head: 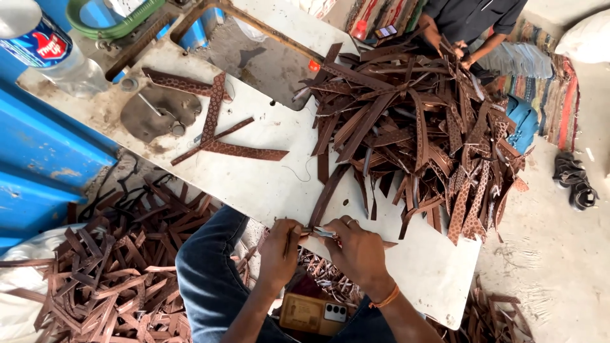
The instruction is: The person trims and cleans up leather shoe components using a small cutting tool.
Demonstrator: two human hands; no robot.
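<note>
At the lower middle of the frame, both hands meet at the near edge of the white tabletop. The left hand is clenched on a thin brown strip, its fingers curled round it. The right hand, with an orange band at the wrist, is closed on small metal snips, whose tips touch the strip between the two hands. Strip and snips sit just over the tabletop's edge, above the person's blue-jeaned knee.

Right of centre and toward the upper right, a big heap of brown leather strips covers the tabletop, some plain, some patterned with dots. One long dark strap runs from the heap down toward the hands. Left of centre, a few patterned strips lie crossed, beside a dull grey plate in the upper left. A plastic bottle stands at the top left corner, near blue metal.

On the floor at the lower left, a second pile of cut strips is spread about. A phone lies in the lap, at the bottom centre. At the top right, another person's hands touch the heap's far side. Sandals rest on the floor at the right edge.
</note>
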